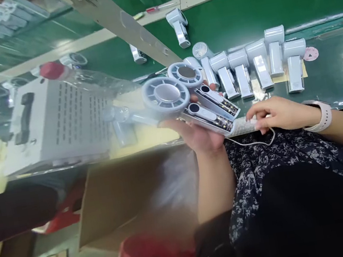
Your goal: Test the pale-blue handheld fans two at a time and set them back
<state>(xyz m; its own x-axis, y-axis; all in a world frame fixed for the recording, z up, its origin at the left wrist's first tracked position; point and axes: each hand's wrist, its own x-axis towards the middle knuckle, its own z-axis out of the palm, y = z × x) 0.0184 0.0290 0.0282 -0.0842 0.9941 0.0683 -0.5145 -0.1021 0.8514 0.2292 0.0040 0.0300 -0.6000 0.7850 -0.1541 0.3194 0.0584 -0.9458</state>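
Observation:
My left hand (199,135) is closed around two white handheld fans side by side. The nearer fan (166,94) and the farther fan (185,73) have round spoked heads with silver centres. Their handles lack a cover on the upper side, so circuit boards with small lights show. Just right of the handle ends, my right hand (270,115) has its fingertips pinched on a thin white cable (256,144), which loops below. The cable's tip is hidden by the fingers. Beyond the hands, several similar fans (241,73) lie in a row on the green bench.
A grey metal box (68,119) with vent slots and a handle stands at left. Beside it is a blurred clear bottle with a red cap (52,71). A slanted metal post (128,26) crosses above the bench. An open cardboard box (114,199) sits below the edge.

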